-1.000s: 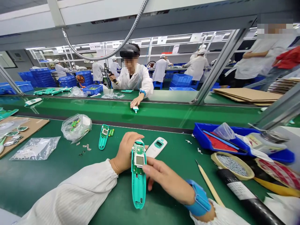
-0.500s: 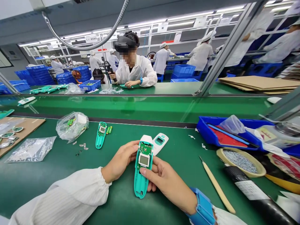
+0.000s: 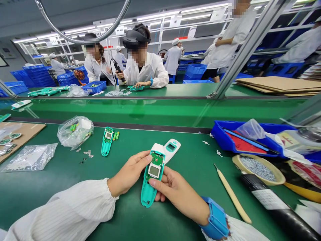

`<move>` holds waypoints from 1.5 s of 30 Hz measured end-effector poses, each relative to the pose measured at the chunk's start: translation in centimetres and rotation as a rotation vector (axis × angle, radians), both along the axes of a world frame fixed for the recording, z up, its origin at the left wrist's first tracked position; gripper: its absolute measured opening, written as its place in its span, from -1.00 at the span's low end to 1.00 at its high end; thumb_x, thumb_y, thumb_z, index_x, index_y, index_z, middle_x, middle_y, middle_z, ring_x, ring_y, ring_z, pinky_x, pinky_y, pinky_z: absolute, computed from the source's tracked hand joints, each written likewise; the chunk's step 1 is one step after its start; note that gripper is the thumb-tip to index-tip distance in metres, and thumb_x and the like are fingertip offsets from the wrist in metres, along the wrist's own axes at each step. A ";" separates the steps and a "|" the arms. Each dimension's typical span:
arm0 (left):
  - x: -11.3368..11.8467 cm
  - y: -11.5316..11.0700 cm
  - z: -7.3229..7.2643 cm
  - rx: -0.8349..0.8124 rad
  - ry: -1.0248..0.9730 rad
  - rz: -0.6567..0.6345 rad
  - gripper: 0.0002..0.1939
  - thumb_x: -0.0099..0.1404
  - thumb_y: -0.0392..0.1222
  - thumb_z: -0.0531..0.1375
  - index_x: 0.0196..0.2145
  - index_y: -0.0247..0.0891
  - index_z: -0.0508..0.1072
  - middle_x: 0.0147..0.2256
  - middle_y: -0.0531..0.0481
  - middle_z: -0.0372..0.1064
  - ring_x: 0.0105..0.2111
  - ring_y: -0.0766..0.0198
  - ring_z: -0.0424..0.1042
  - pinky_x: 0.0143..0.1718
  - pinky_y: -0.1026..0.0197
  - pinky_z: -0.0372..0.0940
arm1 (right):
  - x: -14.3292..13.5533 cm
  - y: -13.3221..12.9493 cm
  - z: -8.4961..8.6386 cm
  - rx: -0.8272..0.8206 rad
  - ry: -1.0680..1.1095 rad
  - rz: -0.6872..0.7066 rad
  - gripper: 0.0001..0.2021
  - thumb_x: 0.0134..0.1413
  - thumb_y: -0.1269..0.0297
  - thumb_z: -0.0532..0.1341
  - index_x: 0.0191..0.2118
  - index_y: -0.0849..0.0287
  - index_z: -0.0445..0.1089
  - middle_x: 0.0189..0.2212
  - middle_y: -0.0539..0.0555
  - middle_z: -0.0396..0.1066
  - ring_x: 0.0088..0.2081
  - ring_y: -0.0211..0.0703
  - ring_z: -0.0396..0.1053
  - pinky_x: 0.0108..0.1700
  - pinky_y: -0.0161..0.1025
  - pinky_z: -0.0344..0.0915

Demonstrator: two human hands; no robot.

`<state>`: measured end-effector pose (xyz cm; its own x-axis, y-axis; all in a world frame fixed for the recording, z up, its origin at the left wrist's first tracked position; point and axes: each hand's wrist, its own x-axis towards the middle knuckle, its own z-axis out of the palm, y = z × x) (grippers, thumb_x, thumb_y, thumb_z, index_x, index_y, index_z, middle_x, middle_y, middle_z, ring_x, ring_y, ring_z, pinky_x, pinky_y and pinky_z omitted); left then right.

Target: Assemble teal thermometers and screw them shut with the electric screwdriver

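Between my hands is an opened thermometer [image 3: 149, 191], a teal half-shell with a green circuit board and a small grey screen, its white head pointing away from me. My right hand [image 3: 175, 187] grips its right side, thumb on the front below the screen, fingers partly hidden behind. At the upper left edge, my left hand [image 3: 131, 170] holds it with the thumb on the board's edge and the other fingers behind. Just beyond it lies a white thermometer cover [image 3: 175, 152] with a teal-framed window.
Another opened thermometer [image 3: 107, 142] lies beside small green batteries [image 3: 116, 136]. Left are a plastic bag [image 3: 75, 133] and small metal pieces [image 3: 87, 153]. On the right lie a wooden-handled pick [image 3: 233, 197], a bowl of screws [image 3: 258, 169], a black electric screwdriver [image 3: 278, 207] and a blue tray [image 3: 220, 135]. A co-worker [image 3: 142, 63] sits opposite.
My left thumb has moved onto the front edge of the circuit board. The thermometer is tilted slightly more, its lower end shifted left. Behind, another person has risen into view beside the co-worker.
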<state>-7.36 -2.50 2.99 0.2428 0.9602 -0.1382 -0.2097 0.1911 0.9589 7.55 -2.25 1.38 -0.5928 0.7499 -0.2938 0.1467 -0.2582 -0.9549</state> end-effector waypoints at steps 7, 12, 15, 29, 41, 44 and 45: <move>0.6 -0.8 0.2 -0.018 0.076 0.048 -0.71 0.16 -0.07 0.15 -0.22 -0.29 0.30 -0.37 0.04 0.27 -0.38 0.38 0.26 -0.35 0.35 0.17 | -0.3 -0.3 0.4 0.085 -0.146 0.014 -0.65 -0.11 0.04 0.21 -0.27 0.20 0.27 -0.63 -0.07 0.29 -0.63 -0.30 0.29 -0.60 -0.36 0.21; 0.5 -1.0 0.0 0.010 0.163 0.049 -0.66 0.20 0.00 0.07 -0.14 -0.25 0.24 -0.41 0.07 0.22 -0.46 0.39 0.26 -0.44 0.34 0.19 | 0.9 0.2 1.9 0.278 -0.284 -0.059 -0.67 -0.10 0.00 0.18 -0.59 0.18 0.25 -0.69 -0.04 0.24 -0.66 -0.34 0.20 -0.63 -0.37 0.14; 0.5 -1.2 0.2 0.065 0.257 -0.003 -0.63 0.22 -0.05 0.05 -0.06 -0.24 0.20 -0.44 0.08 0.22 -0.51 0.40 0.23 -0.48 0.34 0.17 | 1.4 0.5 2.4 0.289 -0.198 -0.197 -0.71 -0.09 0.01 0.16 -0.46 0.16 0.29 -0.65 -0.05 0.25 -0.64 -0.33 0.19 -0.64 -0.37 0.14; 0.7 -1.7 0.7 0.337 0.510 0.001 -0.67 0.20 -0.22 0.03 -0.05 -0.25 0.19 -0.32 0.04 0.30 -0.40 0.34 0.24 -0.38 0.33 0.14 | 0.9 0.3 2.2 0.204 -0.096 -0.250 -0.77 -0.13 0.11 0.19 -0.44 0.19 0.31 -0.62 -0.04 0.29 -0.64 -0.37 0.17 -0.61 -0.38 0.16; 0.9 -2.3 0.8 0.397 0.700 -0.009 -0.59 0.23 -0.20 0.00 0.04 -0.23 0.07 -0.22 -0.04 0.31 -0.33 0.26 0.28 -0.34 0.24 0.17 | 0.3 0.1 1.9 0.134 -0.002 -0.352 -0.87 -0.18 0.25 0.15 -0.53 0.19 0.22 -0.68 -0.09 0.22 -0.64 -0.39 0.15 -0.60 -0.40 0.14; 1.0 -2.3 0.9 0.402 0.705 -0.003 -0.60 0.23 -0.20 -0.01 0.04 -0.21 0.05 -0.21 -0.02 0.30 -0.33 0.27 0.28 -0.31 0.22 0.18 | 0.0 0.0 1.8 0.130 0.023 -0.385 -0.88 -0.19 0.26 0.15 -0.54 0.19 0.22 -0.69 -0.10 0.20 -0.64 -0.38 0.14 -0.60 -0.40 0.13; 1.0 -2.3 0.9 0.408 0.706 0.001 -0.60 0.24 -0.21 -0.01 0.03 -0.20 0.05 -0.20 -0.02 0.30 -0.32 0.27 0.28 -0.30 0.21 0.19 | 0.0 -0.1 1.7 0.127 0.030 -0.393 -0.88 -0.20 0.27 0.15 -0.54 0.19 0.22 -0.70 -0.10 0.19 -0.64 -0.38 0.14 -0.60 -0.40 0.13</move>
<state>-6.35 -4.83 3.85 0.2284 0.9682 0.1023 0.4705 -0.2018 0.8590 7.55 -2.31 3.13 -0.2614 0.9499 -0.1712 0.0320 -0.1688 -0.9851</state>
